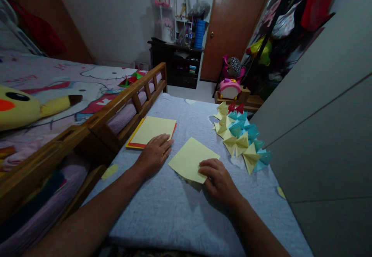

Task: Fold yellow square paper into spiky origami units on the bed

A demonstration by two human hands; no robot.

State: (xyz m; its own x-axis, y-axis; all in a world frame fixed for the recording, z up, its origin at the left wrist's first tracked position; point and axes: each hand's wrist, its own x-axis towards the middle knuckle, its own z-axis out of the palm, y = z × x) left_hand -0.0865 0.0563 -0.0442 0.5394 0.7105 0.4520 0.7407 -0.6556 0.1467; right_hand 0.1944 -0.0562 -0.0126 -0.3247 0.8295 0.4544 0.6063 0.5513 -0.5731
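Right hand (219, 177): pale-yellow square paper sheet (190, 158) is pinched by its near-right edge, probably so it's kept controlled without creasing. Sheet is held just right of the landmark, a pale-yellow-topped stack of square coloured paper (158, 127). Left hand (155, 152) is laid loosely flat on the stack's near-right corner, nothing seen gripped; pile is likely steadied. Folded yellow, turquoise and red paper pieces (251, 156) are massed well right of the stack, presumably kept out of the way.

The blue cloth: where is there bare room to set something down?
Bare blue cloth shows nearest the camera, between left forearm and right forearm, and beyond the loose yellow sheet, between the paper stack and folded papers. Crowded: the right, under those papers, and left, at the stack.
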